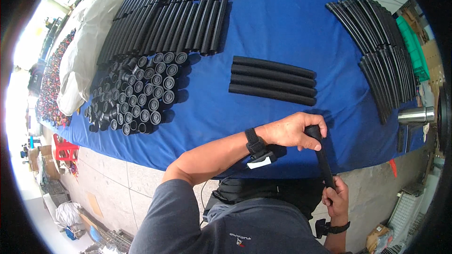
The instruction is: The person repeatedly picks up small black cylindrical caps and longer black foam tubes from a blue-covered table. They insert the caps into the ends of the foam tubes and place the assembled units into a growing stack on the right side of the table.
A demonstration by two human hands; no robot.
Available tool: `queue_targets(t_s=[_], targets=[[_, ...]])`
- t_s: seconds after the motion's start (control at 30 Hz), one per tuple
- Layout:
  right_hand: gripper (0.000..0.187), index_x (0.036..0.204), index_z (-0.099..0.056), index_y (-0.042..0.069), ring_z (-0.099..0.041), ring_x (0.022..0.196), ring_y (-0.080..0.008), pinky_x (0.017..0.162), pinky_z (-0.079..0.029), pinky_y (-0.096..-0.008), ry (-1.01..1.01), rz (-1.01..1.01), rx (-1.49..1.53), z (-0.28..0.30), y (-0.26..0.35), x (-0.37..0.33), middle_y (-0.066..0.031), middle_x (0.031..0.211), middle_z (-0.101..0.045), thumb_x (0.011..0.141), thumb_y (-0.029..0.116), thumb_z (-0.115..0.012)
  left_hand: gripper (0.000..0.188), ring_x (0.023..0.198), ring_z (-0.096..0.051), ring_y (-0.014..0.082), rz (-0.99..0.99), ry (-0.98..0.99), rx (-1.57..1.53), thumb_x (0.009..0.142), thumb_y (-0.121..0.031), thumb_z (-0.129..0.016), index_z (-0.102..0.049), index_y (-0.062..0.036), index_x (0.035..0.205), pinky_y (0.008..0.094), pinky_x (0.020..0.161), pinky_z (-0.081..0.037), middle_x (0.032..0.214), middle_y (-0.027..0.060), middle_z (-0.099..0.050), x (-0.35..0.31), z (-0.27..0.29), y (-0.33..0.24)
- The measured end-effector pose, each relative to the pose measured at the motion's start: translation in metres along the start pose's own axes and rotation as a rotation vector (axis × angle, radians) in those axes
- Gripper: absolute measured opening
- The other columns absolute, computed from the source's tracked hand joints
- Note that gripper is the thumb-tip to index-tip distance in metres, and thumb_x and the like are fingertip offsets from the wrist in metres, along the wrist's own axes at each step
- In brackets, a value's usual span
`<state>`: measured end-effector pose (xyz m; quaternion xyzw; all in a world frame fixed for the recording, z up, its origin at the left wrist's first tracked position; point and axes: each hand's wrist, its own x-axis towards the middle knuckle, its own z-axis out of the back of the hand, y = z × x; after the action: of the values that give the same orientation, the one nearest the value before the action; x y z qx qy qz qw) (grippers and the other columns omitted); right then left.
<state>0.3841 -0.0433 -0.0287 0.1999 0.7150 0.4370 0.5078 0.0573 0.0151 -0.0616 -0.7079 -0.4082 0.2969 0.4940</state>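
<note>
Lengthwise, the tube (324, 163) slants bodyward from the left hand (293, 130), fingers curled round the cap (312, 132) at its far end, to the right hand (337, 199), fingers gripping it

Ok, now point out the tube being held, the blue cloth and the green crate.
Held tube (324, 165): head view, on its visible shaft.
Blue cloth (275, 23): head view, on a bare upper stretch.
Green crate (412, 48): head view, on its side.
</note>
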Motion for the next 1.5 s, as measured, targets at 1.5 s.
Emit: queue_targets(t_s=[1.5], targets=[[0.035, 0.125, -0.054, -0.001, -0.055, 0.055, -0.009, 0.046, -0.041, -0.0235, 0.079, -0.044, -0.034, -0.029, 0.016, 0.01, -0.008, 0.082, -0.065, 0.096, 0.016, -0.064, 0.026, 0.052, -0.053, 0.0048, -0.099, -0.312, 0.109, 0.097, -0.031, -0.073, -0.066, -0.0066, 0.09, 0.0228, 0.044, -0.041, 0.064, -0.0035, -0.057, -0.001, -0.003, 0.004]])
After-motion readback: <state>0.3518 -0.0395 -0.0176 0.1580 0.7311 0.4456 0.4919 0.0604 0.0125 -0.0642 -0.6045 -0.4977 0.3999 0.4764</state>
